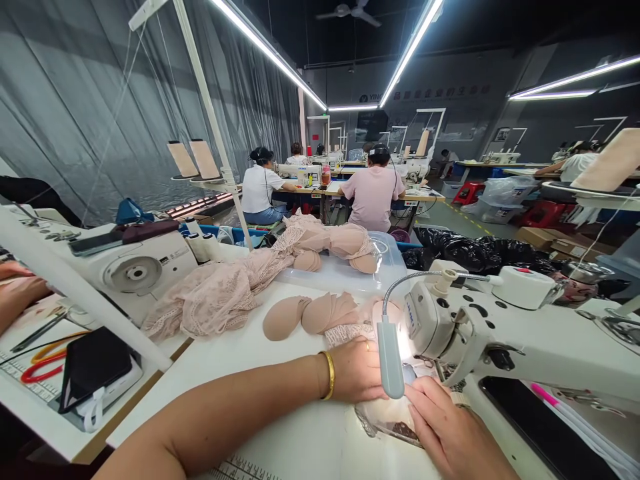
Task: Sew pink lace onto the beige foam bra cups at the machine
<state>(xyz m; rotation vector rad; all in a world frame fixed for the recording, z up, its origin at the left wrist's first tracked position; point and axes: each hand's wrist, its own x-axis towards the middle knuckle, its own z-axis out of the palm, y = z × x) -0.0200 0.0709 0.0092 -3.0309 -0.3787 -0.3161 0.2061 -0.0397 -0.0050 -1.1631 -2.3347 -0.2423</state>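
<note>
My left hand (353, 370), with a gold bracelet and a ring, is at the sewing machine's needle area, its fingers closed on pale pink fabric (385, 410). The grey lamp (391, 360) hides its fingertips. My right hand (443, 420) faces it from the other side, fingers close together and thumb side at the same fabric, beside the machine head (425, 320). A beige lace part (345, 333) extends behind my left hand. Moulded beige bra cups (285, 319) lie stacked on the table just beyond.
Crumpled pink lace (215, 300) lies at left, and more cups and lace rest on a clear plastic bin (390, 257). A phone (545, 427) lies right of my right hand. Another machine (145, 270) and a co-worker's hand (20, 293) are at left. People sit at machines ahead.
</note>
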